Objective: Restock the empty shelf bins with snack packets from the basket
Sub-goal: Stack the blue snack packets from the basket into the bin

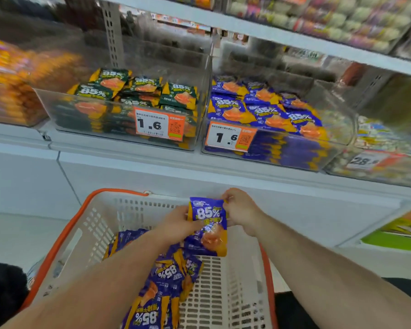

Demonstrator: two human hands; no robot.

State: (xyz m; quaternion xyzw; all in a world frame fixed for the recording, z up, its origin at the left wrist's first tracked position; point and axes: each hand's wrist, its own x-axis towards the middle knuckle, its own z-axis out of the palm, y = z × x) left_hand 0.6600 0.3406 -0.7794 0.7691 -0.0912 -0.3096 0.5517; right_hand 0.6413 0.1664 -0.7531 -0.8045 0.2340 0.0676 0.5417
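While both hands, left hand (pixel 179 223) and right hand (pixel 241 210), pinch a purple packet (pixel 209 226) above the basket (pixel 86 224), it likely next goes up into the purple bin (pixel 337 136).

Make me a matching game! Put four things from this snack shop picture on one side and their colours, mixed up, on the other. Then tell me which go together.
Things:
1. Packet held by both hands
2. Packets in the left shelf bin
3. Basket rim
4. Basket wall

Colours:
A. Orange
B. White
C. Purple-blue with yellow edges
D. Dark green with yellow edges

Pairs: 1-C, 2-D, 3-A, 4-B.

The left hand and right hand both pinch the packet above the basket.
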